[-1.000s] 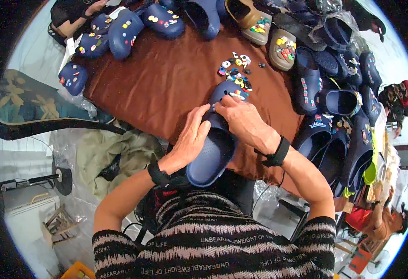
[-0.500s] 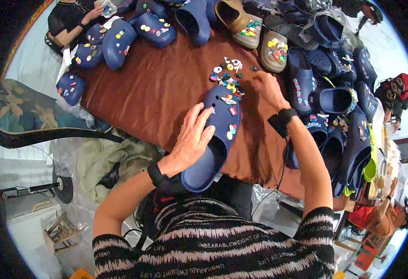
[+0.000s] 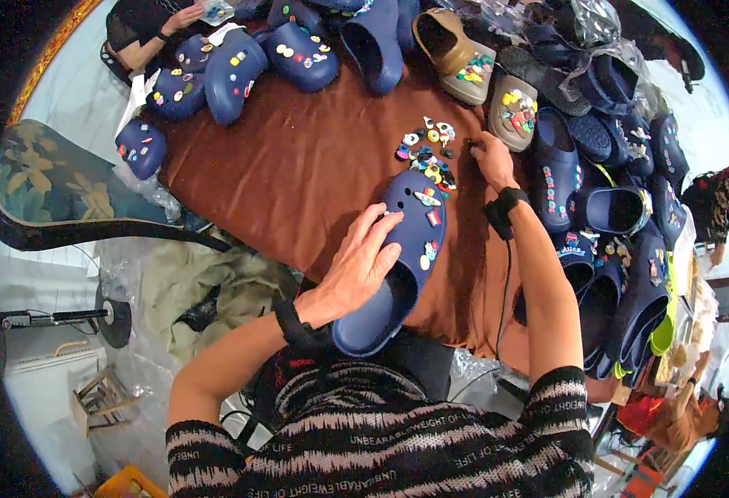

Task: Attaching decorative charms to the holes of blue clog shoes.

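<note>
A navy clog (image 3: pixel 418 236) lies in front of me, toe pointing away, with several small colourful charms on its right side and bare holes near the toe. My left hand (image 3: pixel 352 270) holds its left side, fingers stretched along the upper and thumb by the foot opening. A small white piece shows at the left fingertips. Beyond the toe is a loose pile of charms (image 3: pixel 427 158). To the right of that pile, my right hand (image 3: pixel 494 162) has its fingers pinched together at a small dark charm (image 3: pixel 471 144) on the brown cloth (image 3: pixel 298 158).
Decorated navy clogs (image 3: pixel 236 75) line the far left edge. Brown clogs (image 3: pixel 514 112) stand at the far right, and many navy ones (image 3: pixel 555 170) crowd the right side. A cushioned chair (image 3: pixel 57 183) is at left. Other people are at the far left and right.
The whole view has shifted, so everything sits lower and farther right. My right fingers have come in to the small dark charm. My left hand stays on the clog.
</note>
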{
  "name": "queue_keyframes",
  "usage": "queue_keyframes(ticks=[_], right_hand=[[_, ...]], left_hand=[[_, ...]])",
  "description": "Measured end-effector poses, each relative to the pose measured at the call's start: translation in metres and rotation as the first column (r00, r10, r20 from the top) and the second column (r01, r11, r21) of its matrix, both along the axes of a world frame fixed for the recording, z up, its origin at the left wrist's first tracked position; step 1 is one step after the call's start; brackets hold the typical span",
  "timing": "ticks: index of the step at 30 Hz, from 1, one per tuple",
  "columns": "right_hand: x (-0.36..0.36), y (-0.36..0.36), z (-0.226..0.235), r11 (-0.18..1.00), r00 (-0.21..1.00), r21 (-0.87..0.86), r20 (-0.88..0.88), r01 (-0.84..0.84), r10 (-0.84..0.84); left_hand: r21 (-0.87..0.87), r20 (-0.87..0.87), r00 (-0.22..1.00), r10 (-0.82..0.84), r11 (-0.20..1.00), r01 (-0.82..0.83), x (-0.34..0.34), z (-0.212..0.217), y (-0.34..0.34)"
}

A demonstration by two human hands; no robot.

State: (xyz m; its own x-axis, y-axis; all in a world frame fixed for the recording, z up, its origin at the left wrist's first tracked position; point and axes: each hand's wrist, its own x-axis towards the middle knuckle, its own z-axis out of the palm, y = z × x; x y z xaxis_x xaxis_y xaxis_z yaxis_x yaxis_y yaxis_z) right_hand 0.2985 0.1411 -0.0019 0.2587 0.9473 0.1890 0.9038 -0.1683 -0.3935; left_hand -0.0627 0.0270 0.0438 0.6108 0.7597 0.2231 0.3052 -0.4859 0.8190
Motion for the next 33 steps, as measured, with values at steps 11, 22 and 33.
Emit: queue_keyframes(ticks=[11, 22, 33], right_hand=[[-0.041, -0.050, 0.032, 0.954, -0.105, 0.078, -0.993, -0.288, 0.049], [-0.066, -0.080, 0.046, 0.946, -0.282, 0.101, -0.959, -0.309, 0.010], [-0.121, -0.079, 0.080, 0.896, 0.618, 0.101, -0.690, -0.433, 0.377]], left_hand=[[0.004, 0.044, 0.999, -0.015, 1.000, 0.015, 0.001, -0.003, 0.000], [-0.001, 0.063, 0.998, -0.015, 1.000, 0.015, 0.000, 0.000, -0.001], [0.037, 0.137, 0.989, 0.050, 0.998, -0.056, 0.001, -0.007, -0.001]])
